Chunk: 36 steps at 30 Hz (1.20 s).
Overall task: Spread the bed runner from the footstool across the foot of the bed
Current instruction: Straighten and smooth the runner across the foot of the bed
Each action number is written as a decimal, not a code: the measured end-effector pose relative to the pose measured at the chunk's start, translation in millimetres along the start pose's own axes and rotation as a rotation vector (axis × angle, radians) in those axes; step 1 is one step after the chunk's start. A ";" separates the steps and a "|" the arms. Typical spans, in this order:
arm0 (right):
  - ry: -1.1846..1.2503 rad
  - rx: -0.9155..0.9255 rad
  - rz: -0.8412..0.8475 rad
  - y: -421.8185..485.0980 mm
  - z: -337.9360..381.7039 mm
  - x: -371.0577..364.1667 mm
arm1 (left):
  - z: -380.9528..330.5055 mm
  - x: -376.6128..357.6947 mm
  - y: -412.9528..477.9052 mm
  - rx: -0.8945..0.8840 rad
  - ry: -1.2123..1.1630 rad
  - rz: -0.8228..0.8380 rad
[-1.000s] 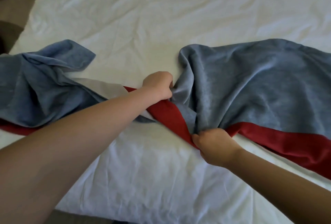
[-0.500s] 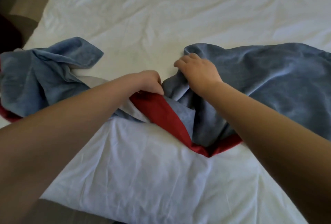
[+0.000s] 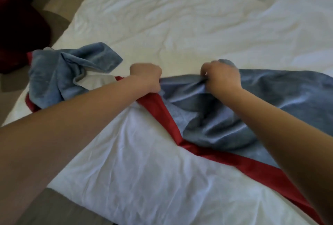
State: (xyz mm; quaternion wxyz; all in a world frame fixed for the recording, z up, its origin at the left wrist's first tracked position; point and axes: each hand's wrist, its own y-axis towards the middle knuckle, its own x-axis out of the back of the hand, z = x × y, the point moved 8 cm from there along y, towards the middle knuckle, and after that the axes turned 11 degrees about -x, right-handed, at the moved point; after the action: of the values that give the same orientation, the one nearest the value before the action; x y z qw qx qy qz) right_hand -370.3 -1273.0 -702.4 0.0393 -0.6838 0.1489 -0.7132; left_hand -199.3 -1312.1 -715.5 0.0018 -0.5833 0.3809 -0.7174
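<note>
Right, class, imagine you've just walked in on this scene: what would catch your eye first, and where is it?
The blue-grey bed runner with its red border stands out, lying crumpled across the near part of the white bed. At its middle, the left hand and right hand each grip a fistful of the cloth. Its left end lies bunched near the bed's left edge.

Soft light is brightening the far side of the bed (image 3: 198, 17); its near edge is sitting in bluish shade, the far-left corner is lying dark, and fine detail is showing slight blur.
</note>
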 end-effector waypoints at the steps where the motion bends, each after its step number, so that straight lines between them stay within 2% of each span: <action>1: 0.074 -0.061 -0.058 5.3 -5.3 15.3 | 6.8 22.9 -1.0 0.015 0.048 -0.130; 4: 0.145 -0.113 -0.212 19.1 -3.8 55.1 | 21.4 76.6 -1.4 0.031 0.171 -0.419; 6: 0.171 -0.132 -0.241 30.7 -2.6 66.5 | 27.3 86.4 4.2 0.032 0.155 -0.459; 7: 0.192 -0.151 -0.210 37.9 -3.5 64.6 | 27.2 82.6 8.6 0.017 0.133 -0.427; 9: 0.193 -0.170 -0.043 48.8 -3.1 45.1 | 21.8 63.2 18.0 -0.035 0.096 -0.306; 11: 0.091 -0.140 0.149 51.1 -0.7 16.3 | 12.9 38.8 25.4 -0.094 0.078 -0.173; 13: 0.026 -0.121 0.237 47.9 -1.8 -4.9 | 8.0 21.0 34.0 -0.150 0.056 -0.084; 16: -0.021 -0.151 0.217 51.4 -3.4 -21.1 | 18.7 13.8 47.5 -0.170 -0.101 -0.050; 19: -0.043 -0.102 -0.024 62.8 11.4 -11.6 | 42.7 18.4 61.7 -0.148 -0.202 -0.132; 21: 0.084 -0.027 -0.073 69.3 31.4 -9.7 | 55.9 11.9 68.2 -0.155 -0.217 -0.110; 23: 0.188 0.027 0.114 74.5 53.8 -22.7 | 59.9 0.7 73.2 -0.201 -0.175 -0.013; 25: 0.096 0.067 0.303 74.3 74.1 -38.8 | 56.9 -8.8 78.1 -0.256 -0.168 0.047; 26: 0.019 0.075 0.325 75.0 79.8 -42.3 | 53.2 -12.7 80.6 -0.286 -0.178 0.068; 29: -0.091 0.030 0.240 86.8 84.5 -34.5 | 43.9 -14.8 86.8 -0.376 -0.161 0.140; 31: -0.086 -0.022 0.124 100.5 82.9 -17.1 | 52.9 -1.1 95.1 -0.364 -0.144 0.133; 33: -0.043 -0.099 -0.015 116.7 78.3 7.2 | 73.5 25.1 106.0 -0.295 -0.172 0.039; 36: 0.012 -0.216 -0.168 140.2 72.7 35.1 | 101.6 67.4 121.2 -0.239 -0.195 -0.203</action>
State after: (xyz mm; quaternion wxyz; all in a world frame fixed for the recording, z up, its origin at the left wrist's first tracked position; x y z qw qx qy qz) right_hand -321.4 -1427.2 -704.3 -0.0953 -0.6897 0.1674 -0.6981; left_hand -189.2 -1483.6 -722.7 -0.1029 -0.6818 0.4005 -0.6035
